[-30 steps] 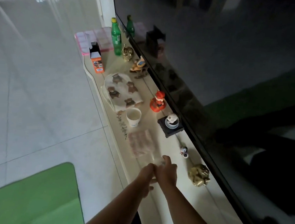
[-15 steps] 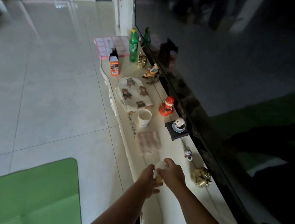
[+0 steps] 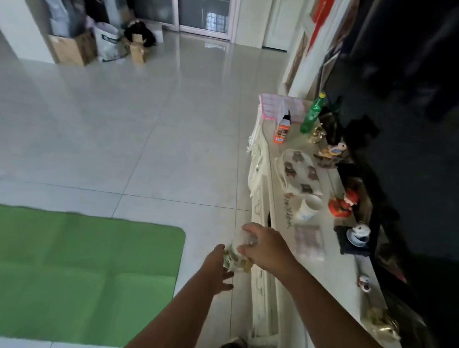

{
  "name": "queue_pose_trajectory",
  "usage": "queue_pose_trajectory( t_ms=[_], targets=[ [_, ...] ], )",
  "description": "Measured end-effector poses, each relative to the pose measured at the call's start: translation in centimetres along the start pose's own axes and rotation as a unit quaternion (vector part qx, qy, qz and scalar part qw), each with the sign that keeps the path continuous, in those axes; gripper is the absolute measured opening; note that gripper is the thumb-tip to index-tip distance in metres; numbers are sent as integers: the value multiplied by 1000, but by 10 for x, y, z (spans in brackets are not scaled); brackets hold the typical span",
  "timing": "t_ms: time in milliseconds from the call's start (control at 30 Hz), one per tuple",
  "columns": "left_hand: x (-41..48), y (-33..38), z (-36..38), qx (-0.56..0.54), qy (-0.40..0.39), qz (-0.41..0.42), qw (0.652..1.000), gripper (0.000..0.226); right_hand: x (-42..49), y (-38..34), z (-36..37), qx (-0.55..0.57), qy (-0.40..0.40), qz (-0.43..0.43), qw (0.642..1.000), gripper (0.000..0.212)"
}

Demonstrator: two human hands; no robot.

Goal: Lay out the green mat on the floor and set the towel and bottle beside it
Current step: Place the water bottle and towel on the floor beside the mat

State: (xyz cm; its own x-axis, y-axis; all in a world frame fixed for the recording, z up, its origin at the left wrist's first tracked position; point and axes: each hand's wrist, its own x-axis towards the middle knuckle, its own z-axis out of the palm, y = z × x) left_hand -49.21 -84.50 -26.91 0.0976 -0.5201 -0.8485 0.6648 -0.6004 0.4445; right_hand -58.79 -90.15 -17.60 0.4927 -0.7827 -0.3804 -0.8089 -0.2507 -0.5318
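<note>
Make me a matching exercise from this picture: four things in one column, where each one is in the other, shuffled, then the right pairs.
1 green mat
2 green soda bottle
3 white cup
4 clear bottle

A gripped by the right hand
B far end of the cabinet top, next to the orange box
C flat on the floor
D on the cabinet top, beside the red figurine

Pairs: 1-C, 2-B, 3-D, 4-A

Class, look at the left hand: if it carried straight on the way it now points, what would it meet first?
The clear bottle that the right hand grips, just ahead of the left hand; blur hides whether they already touch. Behind it stands the cream cabinet.
</note>
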Motion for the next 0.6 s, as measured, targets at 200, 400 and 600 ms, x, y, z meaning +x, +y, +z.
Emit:
queue_pose_trajectory(
  t_ms=[200,400,600],
  targets=[
    [-67,-4,-126,-140,72,64,985,43,-39,-130,50,-60,-67,-165,982,51],
    [-148,-41,-253,-298,161,120,933,29,-102,-241,149,-101,-142,-290,941,51],
    [-207,-85,-350,-417,208,149,872,37,-156,-310,238,-66,-198,-352,912,50]
  ],
)
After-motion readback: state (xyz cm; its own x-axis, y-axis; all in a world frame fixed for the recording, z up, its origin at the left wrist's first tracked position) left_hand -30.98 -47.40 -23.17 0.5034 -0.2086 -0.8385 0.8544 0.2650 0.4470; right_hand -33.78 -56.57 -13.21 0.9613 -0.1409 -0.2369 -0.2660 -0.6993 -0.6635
